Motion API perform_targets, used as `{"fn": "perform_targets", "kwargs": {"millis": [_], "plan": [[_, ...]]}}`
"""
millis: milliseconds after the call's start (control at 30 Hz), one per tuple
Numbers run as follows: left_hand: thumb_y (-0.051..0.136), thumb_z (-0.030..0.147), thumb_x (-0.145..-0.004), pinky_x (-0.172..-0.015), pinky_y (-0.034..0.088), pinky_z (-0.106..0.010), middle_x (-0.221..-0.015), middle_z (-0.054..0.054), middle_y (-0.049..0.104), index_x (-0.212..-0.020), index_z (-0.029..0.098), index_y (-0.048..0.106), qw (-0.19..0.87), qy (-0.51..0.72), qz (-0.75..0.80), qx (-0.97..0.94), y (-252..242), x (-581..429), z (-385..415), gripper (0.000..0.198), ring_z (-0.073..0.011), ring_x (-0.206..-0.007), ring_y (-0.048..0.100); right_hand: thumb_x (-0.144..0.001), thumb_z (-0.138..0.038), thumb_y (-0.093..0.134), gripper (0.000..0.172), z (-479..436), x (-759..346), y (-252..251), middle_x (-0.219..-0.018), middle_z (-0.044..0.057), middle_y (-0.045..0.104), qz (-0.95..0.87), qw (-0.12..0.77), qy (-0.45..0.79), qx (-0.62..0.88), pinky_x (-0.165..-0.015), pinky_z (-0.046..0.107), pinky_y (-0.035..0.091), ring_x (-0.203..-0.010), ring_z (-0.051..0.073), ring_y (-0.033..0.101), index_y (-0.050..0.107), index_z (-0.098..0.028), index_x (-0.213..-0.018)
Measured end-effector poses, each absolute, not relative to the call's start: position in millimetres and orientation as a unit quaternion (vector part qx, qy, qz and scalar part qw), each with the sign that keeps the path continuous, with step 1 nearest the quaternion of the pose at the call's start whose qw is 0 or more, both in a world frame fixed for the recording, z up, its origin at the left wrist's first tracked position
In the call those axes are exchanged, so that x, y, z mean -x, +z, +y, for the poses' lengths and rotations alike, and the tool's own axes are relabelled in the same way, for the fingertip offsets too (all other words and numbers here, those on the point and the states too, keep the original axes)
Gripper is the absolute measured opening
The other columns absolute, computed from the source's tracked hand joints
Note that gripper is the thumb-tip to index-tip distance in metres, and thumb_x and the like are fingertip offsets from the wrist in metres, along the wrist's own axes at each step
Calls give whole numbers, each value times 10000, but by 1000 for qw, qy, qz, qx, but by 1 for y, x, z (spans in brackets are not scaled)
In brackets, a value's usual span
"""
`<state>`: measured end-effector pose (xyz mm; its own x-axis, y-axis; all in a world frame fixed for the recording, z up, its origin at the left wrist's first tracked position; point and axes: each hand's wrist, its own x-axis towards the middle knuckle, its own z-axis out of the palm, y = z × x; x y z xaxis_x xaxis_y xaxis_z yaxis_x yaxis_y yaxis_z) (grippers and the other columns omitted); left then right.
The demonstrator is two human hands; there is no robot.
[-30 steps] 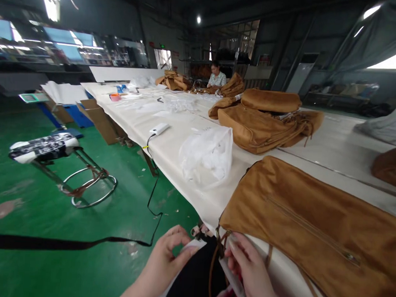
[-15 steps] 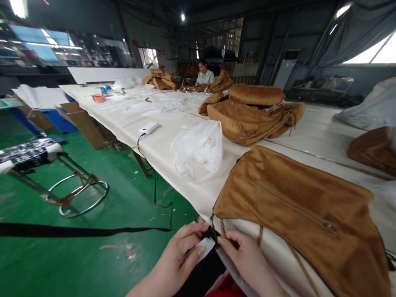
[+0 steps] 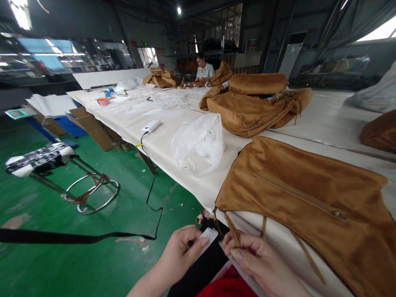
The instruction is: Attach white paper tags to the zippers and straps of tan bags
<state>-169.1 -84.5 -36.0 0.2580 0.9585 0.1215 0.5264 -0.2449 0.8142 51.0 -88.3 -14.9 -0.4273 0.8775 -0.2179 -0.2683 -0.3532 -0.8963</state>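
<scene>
A brown suede-like bag (image 3: 301, 183) lies flat on the table, a zipper (image 3: 301, 197) running across its face. My left hand (image 3: 183, 250) is closed, pinching a small folded white piece (image 3: 207, 237), paper or thin plastic, between thumb and fingers. Just beside it, at the bag's left corner, my right hand (image 3: 250, 256) grips a short brown leather strap (image 3: 233, 231) that hangs there. A metal clasp (image 3: 216, 223) dangles from the same corner, between the two hands. Thin brown cords (image 3: 308, 256) trail from the bag's lower edge.
The white-covered table (image 3: 171, 156) stretches away. On it are a clear plastic bag (image 3: 198, 144) of white bits, a white power bank (image 3: 151, 126) with a cable, and piled brown bags (image 3: 252, 111). A person (image 3: 204, 70) sits far back. A stool (image 3: 43, 157) stands left.
My hands have drawn slightly apart. The right one has moved a little right and now grips the brown strap; the left still holds the white piece. The view has shifted a little.
</scene>
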Motion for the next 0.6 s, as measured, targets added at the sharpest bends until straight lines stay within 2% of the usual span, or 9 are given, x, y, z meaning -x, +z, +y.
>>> {"fn": "perform_targets", "kwargs": {"millis": [67,167,367,433,500,600], "plan": [[515,348,-928,-572,325,-215,-610,23,458,-635,170,546,341,298,510,-731,-34,176,-90,344,-104,-594,452,-720,-416,788,251,-87,-50,-14,-806,20,636,-381,418,755,331,-567,191,382,-602,72,484,729,-177,-771],[501,331,-937,-582,321,-217,-636,14,481,-662,172,554,351,268,498,-746,-28,185,-96,321,-109,-617,471,-736,-440,775,263,-85,-48,-15,-679,-10,606,-325,441,782,298,-456,182,335,-455,42,404,713,-195,-808],[493,315,-941,-610,341,-220,-684,-2,521,-725,176,573,386,258,467,-753,-23,192,-105,268,-120,-651,495,-789,-416,730,228,-79,-43,-17,-730,-6,644,-331,518,685,389,-493,188,404,-506,65,489,665,-205,-846],[493,312,-941,-610,348,-219,-683,-6,528,-726,176,582,390,264,467,-748,-23,191,-106,270,-122,-650,499,-808,-455,692,266,-78,-44,-21,-763,7,660,-383,502,629,454,-495,203,409,-517,79,494,653,-200,-869],[503,314,-937,-605,355,-214,-680,-10,537,-725,174,594,392,269,470,-744,-23,189,-106,270,-121,-646,504,-805,-482,670,304,-78,-45,-26,-751,8,661,-439,446,587,513,-482,211,396,-509,88,481,649,-196,-905],[520,319,-930,-606,373,-206,-687,-16,562,-744,173,623,391,267,460,-751,-22,185,-103,257,-121,-652,525,-832,-466,604,304,-80,-45,-35,-669,-15,625,-494,344,603,523,-466,222,385,-484,101,474,657,-192,-953]]}}
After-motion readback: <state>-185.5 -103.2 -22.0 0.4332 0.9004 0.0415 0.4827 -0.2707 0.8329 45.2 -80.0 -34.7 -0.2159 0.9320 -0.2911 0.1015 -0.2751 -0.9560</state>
